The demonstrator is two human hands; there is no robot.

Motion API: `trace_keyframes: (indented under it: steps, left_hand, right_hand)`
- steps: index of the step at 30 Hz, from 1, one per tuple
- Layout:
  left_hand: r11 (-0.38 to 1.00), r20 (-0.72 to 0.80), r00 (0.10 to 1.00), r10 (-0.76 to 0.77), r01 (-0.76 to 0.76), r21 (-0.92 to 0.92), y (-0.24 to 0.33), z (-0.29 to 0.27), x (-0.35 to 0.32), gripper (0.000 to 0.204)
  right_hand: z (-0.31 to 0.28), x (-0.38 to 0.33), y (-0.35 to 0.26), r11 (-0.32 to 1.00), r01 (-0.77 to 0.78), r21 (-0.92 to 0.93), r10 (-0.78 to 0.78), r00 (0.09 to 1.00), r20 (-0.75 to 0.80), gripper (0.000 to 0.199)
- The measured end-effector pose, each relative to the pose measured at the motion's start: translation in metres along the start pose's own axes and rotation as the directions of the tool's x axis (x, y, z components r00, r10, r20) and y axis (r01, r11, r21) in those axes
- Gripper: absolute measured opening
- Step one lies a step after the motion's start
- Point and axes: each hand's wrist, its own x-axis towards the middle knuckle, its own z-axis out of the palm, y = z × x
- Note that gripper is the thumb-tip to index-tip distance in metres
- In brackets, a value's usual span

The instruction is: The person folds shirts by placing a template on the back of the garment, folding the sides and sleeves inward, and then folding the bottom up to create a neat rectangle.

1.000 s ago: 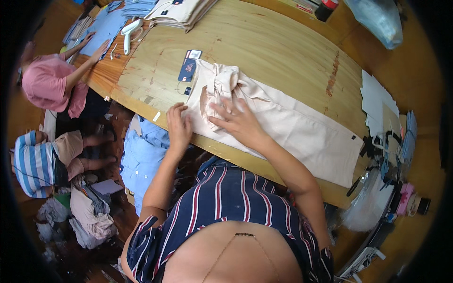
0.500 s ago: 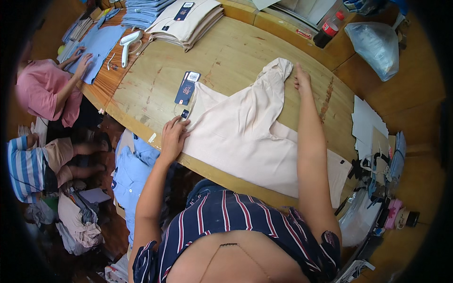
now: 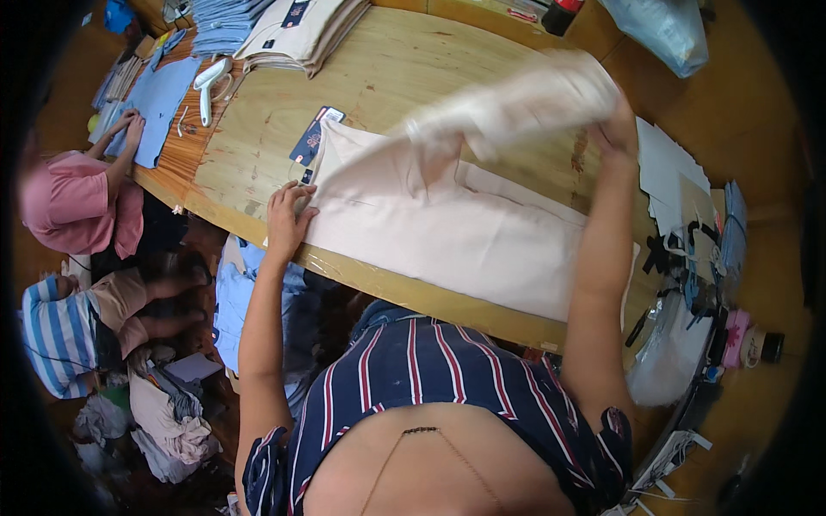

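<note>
A pair of cream trousers [image 3: 430, 249] lies lengthwise along the near edge of the wooden table, waist end to the left. My left hand [image 3: 291, 213] pinches the near corner of the waistband, beside a small dark label. A dark blue hang tag [image 3: 311, 142] sticks out from the waist onto the tabletop. At the right, my right hand [image 3: 614, 129] is closed round the end of the upper trouser leg [image 3: 516, 103], which is raised and smeared by motion. Its fingers are partly hidden by the cloth. The lower leg stays flat on the table.
Folded cream trousers [image 3: 301, 39] and a blue pile [image 3: 225, 21] stand at the far left, near a white handheld device [image 3: 206, 86]. A person in pink [image 3: 82, 198] handles blue cloth [image 3: 168, 107]. White papers [image 3: 667, 168] and clutter line the right edge. Blue garments [image 3: 237, 301] hang below.
My right hand has gone from lying on the table beyond the cloth to gripping the upper leg, swinging it up and right. My left hand remains at the waistband. The whole view has shifted slightly.
</note>
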Motion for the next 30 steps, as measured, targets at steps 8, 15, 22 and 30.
trace_keyframes:
  steps: [8,15,22,30]
  left_hand:
    - [0.991,0.087,0.987,0.134,-0.134,-0.011,-0.001,0.001,0.013,0.037]
    - [0.966,0.172,0.961,0.218,-0.237,0.099,-0.005,-0.006,0.009,0.048]
    - [0.964,0.201,0.944,0.262,-0.265,-0.012,0.086,0.012,0.032,0.047]
    - [0.822,0.464,0.793,0.394,-0.530,0.209,0.104,0.073,0.049,0.047]
  right_hand:
    - [-0.083,-0.198,0.053,0.814,-0.458,-0.358,0.437,0.888,-0.143,0.019]
    - [-0.095,-0.238,0.062,0.813,-0.252,-0.524,0.270,0.962,-0.044,0.019]
    - [-0.102,-0.304,0.062,0.413,-0.517,-0.750,-0.307,0.696,-0.649,0.017]
    - [-0.070,-0.355,0.088,-0.163,-0.910,-0.382,-0.422,0.414,-0.807,0.049]
